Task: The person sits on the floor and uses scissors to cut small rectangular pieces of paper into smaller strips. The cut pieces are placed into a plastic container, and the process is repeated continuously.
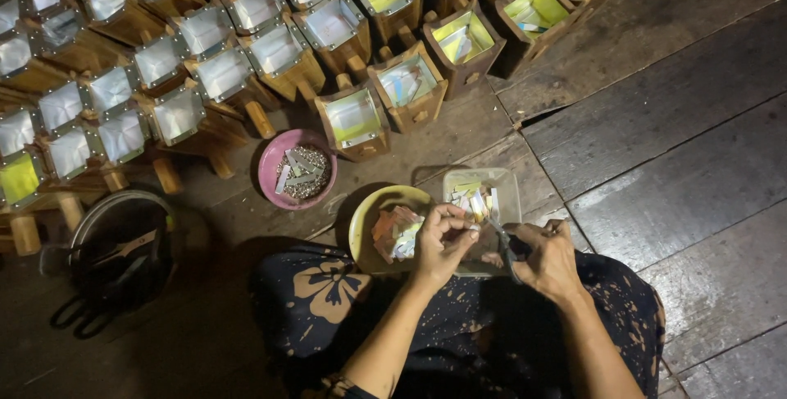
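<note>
Dark plank floor (pixel 672 145) | left hand (pixel 443 243) pinched on small paper strip (pixel 474 225), light and flimsy, best held by its edge | right hand (pixel 548 258) closed around scissors (pixel 507 245) | yellow bowl (pixel 369 214), clear tray (pixel 507 182) | pink bowl (pixel 270 171) | wooden moulds (pixel 352 120)

The scene is dim, lit from above near the middle. The pale linings of the wooden boxes (pixel 352 116) shine with some glare. The lower left corner around the dark basket (pixel 119 251) falls into deep shadow. The floor planks (pixel 680 120) reflect softly. The edges look darker, and the fine detail is a little soft.
</note>
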